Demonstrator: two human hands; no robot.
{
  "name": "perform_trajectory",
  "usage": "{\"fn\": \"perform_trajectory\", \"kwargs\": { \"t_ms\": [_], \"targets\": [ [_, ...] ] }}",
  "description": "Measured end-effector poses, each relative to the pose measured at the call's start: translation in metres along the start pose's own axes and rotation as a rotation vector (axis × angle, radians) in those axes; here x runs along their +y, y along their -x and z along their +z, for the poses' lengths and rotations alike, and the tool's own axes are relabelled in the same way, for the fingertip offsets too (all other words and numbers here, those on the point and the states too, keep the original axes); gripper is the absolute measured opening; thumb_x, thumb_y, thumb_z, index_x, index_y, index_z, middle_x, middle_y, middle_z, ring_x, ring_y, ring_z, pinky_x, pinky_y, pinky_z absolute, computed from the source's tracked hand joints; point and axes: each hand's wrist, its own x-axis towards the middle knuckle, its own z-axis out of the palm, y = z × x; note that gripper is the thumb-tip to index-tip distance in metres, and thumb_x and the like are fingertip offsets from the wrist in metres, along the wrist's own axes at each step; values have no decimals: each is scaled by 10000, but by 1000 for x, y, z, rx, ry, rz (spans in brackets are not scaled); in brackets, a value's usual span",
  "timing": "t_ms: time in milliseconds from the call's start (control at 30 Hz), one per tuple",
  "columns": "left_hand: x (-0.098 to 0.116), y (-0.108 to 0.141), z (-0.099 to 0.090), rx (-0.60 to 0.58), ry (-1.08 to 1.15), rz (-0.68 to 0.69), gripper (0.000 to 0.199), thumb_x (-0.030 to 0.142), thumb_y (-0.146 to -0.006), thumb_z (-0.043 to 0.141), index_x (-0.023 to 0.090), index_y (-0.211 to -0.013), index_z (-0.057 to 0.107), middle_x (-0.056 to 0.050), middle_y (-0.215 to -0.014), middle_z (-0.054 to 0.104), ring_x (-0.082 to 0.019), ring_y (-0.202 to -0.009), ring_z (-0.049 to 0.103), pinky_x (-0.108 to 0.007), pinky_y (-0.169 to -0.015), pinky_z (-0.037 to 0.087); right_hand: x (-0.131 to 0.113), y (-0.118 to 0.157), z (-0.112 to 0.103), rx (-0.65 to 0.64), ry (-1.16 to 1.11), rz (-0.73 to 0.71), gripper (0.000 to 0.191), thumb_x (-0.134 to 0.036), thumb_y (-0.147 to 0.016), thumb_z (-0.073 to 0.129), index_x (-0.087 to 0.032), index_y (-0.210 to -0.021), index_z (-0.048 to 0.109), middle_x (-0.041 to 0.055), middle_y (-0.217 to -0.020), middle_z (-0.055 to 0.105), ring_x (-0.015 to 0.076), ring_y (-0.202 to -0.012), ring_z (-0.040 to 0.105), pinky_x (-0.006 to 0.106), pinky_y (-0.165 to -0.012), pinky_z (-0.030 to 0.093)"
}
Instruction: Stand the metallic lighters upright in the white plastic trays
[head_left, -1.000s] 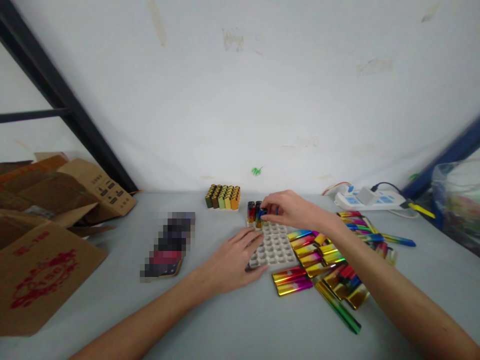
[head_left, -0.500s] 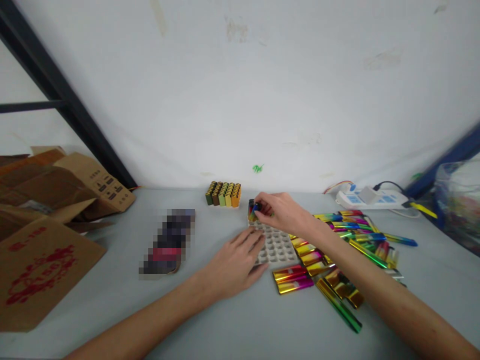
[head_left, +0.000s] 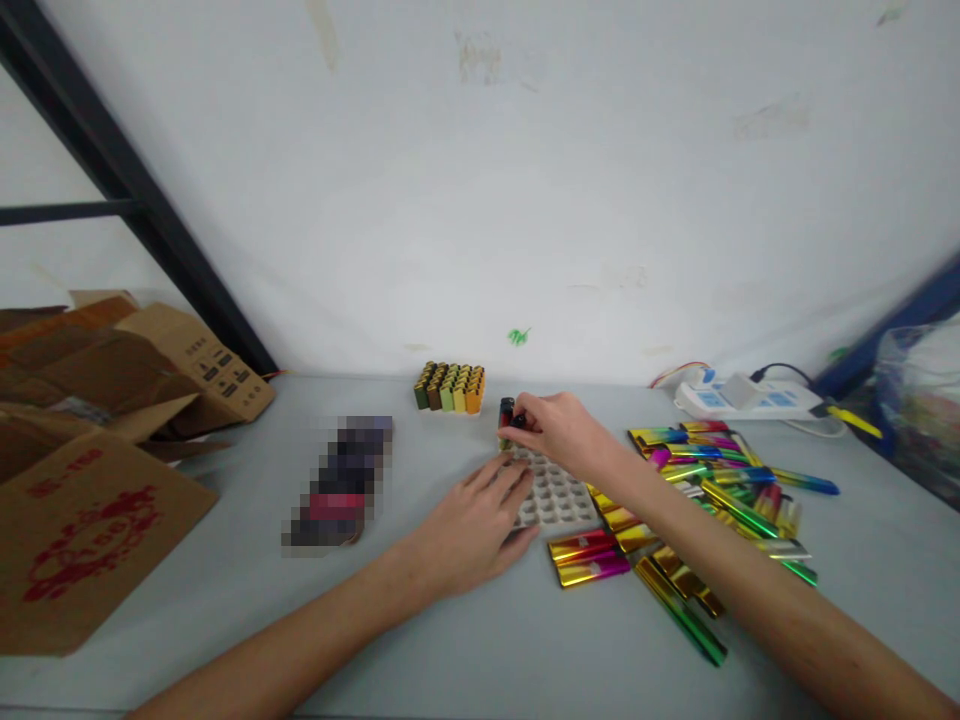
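A pale tray with rows of round holes point(head_left: 562, 497) lies on the grey table. My left hand point(head_left: 480, 525) rests on its left side, fingers spread and holding nothing. At the tray's far left corner my right hand point(head_left: 551, 428) pinches a dark-topped lighter point(head_left: 518, 422). Beside it, a lighter with a black top point(head_left: 506, 410) stands upright in the tray. Right of the tray lies a loose pile of shiny multicoloured lighters point(head_left: 739, 475), partly behind my right forearm. Two red, gold and purple ones point(head_left: 589, 558) lie near the tray's front edge.
A block of upright lighters point(head_left: 450, 390) stands near the wall. Open cardboard boxes point(head_left: 97, 520) fill the left side, with a blurred dark item point(head_left: 337, 485) beside them. A power strip point(head_left: 750, 398) with cables and a plastic bag point(head_left: 919, 400) are at the right.
My right hand has lowered slightly, with the pinched lighter closer to the tray's corner. My left hand stays at the same place on the tray.
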Motion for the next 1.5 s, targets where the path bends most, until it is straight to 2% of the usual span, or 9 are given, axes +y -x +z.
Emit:
{"fn": "perform_trajectory", "kwargs": {
  "t_ms": [267, 500, 700, 767, 900, 1067, 1233, 1367, 1500],
  "targets": [
    [1, 0, 0, 9, -6, 10, 522, 421, -995, 550, 113, -1415, 516, -141, -1434, 565, -319, -1385, 468, -447, -1134, 443, -1, -3, 6, 53, 86, 87, 316, -443, -958, 653, -129, -948, 685, 126, -834, 771, 214, -708, 700, 273, -580, 350],
    [0, 1, 0, 10, 2, 7, 517, 428, -1008, 524, 132, -1431, 498, -135, -1446, 555, -314, -1380, 471, -451, -1109, 464, -2, -5, 10, 63, -3, 77, 336, -470, -925, 688, -134, -913, 706, 106, -799, 767, 202, -715, 703, 267, -606, 387],
    [-1, 0, -2, 2, 38, 5, 508, 415, -1001, 546, 138, -1423, 494, -144, -1468, 534, -314, -1412, 440, -459, -1116, 464, 21, -2, -26, 82, -169, 33, 294, -406, -995, 592, -145, -942, 715, 46, -641, 726, 156, -609, 676, 263, -631, 455],
    [-1, 0, -4, 0, 53, 1, 504, 414, -996, 553, 144, -1418, 496, -145, -1463, 534, -314, -1410, 441, -461, -1104, 478, 37, 1, -42, 12, -143, 30, 224, -322, -986, 584, -154, -940, 725, 46, -680, 742, 154, -622, 679, 274, -663, 475],
    [0, -1, -7, -21, 70, -14, 496, 400, -993, 554, 151, -1416, 488, -143, -1469, 521, -315, -1410, 436, -460, -1086, 496, 73, 8, -64, -268, -123, -19, 109, -185, -870, 649, -169, -913, 748, 52, -824, 775, 169, -732, 695, 276, -697, 489],
    [-3, -1, -5, -52, 66, -20, 535, 405, -1004, 537, 139, -1458, 442, -142, -1496, 499, -323, -1431, 401, -474, -1115, 470, 104, 15, -60, -483, -28, 93, 103, -185, -773, 702, -176, -854, 764, 48, -818, 763, 201, -750, 685, 287, -663, 475],
    [-6, 0, -3, -35, 84, -2, 535, 395, -1006, 542, 173, -1478, 424, -128, -1490, 500, -309, -1426, 408, -483, -1138, 448, 111, 17, -43, -645, -92, 124, 299, -251, -684, 778, -199, -978, 775, 41, -928, 769, 201, -780, 685, 270, -649, 474],
    [-9, 0, -4, -9, 107, 14, 518, 396, -1006, 542, 204, -1474, 431, -118, -1471, 513, -291, -1417, 421, -471, -1129, 456, 105, 13, -37, -689, -55, 132, 262, -262, -640, 800, -199, -891, 761, 9, -831, 739, 182, -721, 656, 253, -607, 438],
    [-11, -1, -5, -15, 115, 14, 518, 403, -999, 553, 207, -1466, 446, -119, -1463, 518, -289, -1406, 434, -469, -1132, 453, 101, 12, -44, -679, -6, 132, 267, -248, -618, 818, -200, -869, 741, 9, -815, 733, 182, -679, 637, 260, -578, 409]
  ]
}}
